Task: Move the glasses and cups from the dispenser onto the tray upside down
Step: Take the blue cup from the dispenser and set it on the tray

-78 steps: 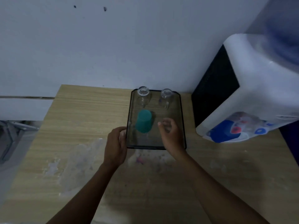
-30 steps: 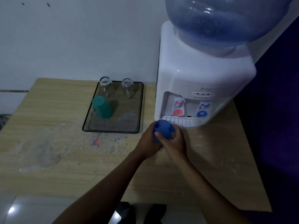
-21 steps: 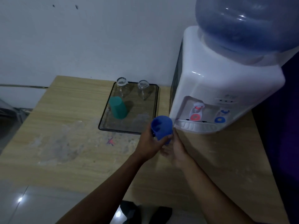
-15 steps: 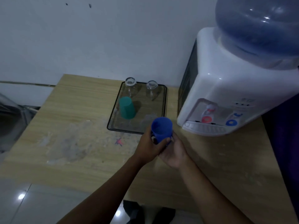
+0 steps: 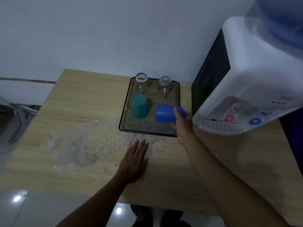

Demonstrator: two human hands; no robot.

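My right hand (image 5: 182, 125) grips a blue plastic cup (image 5: 165, 113), holding it tipped on its side over the front right part of the black mesh tray (image 5: 124, 110). On that tray a green cup (image 5: 139, 106) stands upside down at the front left. Two clear glasses (image 5: 142, 83) (image 5: 164, 86) stand upside down along the tray's back edge. My left hand (image 5: 135, 161) rests flat and open on the wooden table, in front of the tray. The white water dispenser (image 5: 249, 76) stands to the right of the tray.
The wooden table (image 5: 78, 128) has a pale worn patch left of my left hand. A blue water bottle (image 5: 283, 22) sits on top of the dispenser. The wall runs close behind the tray. The table's front edge lies just behind my forearms, with shiny floor below.
Both hands held the blue cup in front of the dispenser. Now my left hand has let go and lies flat on the table, while my right hand has carried the cup over the tray.
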